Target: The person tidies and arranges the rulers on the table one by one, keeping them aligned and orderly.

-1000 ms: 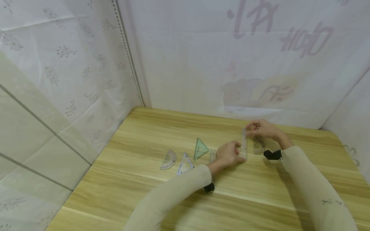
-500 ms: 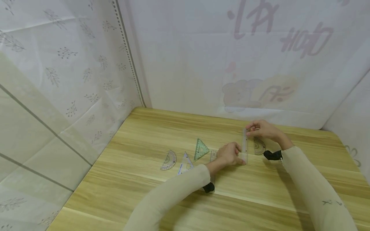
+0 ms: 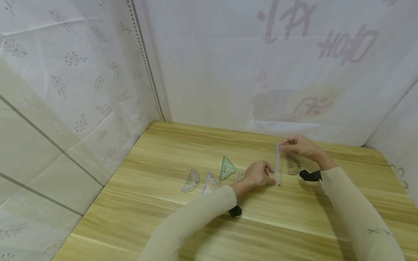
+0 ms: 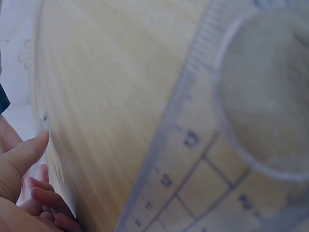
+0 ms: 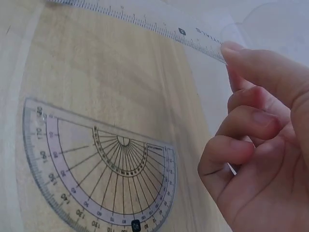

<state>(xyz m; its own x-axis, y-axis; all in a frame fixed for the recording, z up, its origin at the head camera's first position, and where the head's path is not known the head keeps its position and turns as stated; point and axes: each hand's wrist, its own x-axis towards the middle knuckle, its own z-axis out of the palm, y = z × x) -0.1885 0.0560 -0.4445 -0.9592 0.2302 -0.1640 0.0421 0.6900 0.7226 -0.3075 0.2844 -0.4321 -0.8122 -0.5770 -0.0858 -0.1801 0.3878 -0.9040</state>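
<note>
A clear straight ruler (image 3: 278,165) stretches between both hands. My right hand (image 3: 302,146) pinches its far end between thumb and forefinger; the other fingers curl loosely in the right wrist view. At the near end, my left hand (image 3: 259,173) has its thumb on the ruler, with the forefinger by the left edge. A clear protractor (image 5: 108,169) lies on the table just right of the ruler. Under the left forearm is another ruler (image 3: 241,174), partly hidden. A clear set square (image 4: 198,159) fills the right of the left wrist view.
To the left lie a green set square (image 3: 227,169), a clear set square (image 3: 209,185) partly covered by the left sleeve, and another protractor (image 3: 191,181). The wooden table (image 3: 176,152) meets hanging patterned cloth (image 3: 209,79) at its back and left side.
The ruler has shifted slightly right and toward the person at its near end. The right hand has moved a little to the right, and the left hand has barely moved.
</note>
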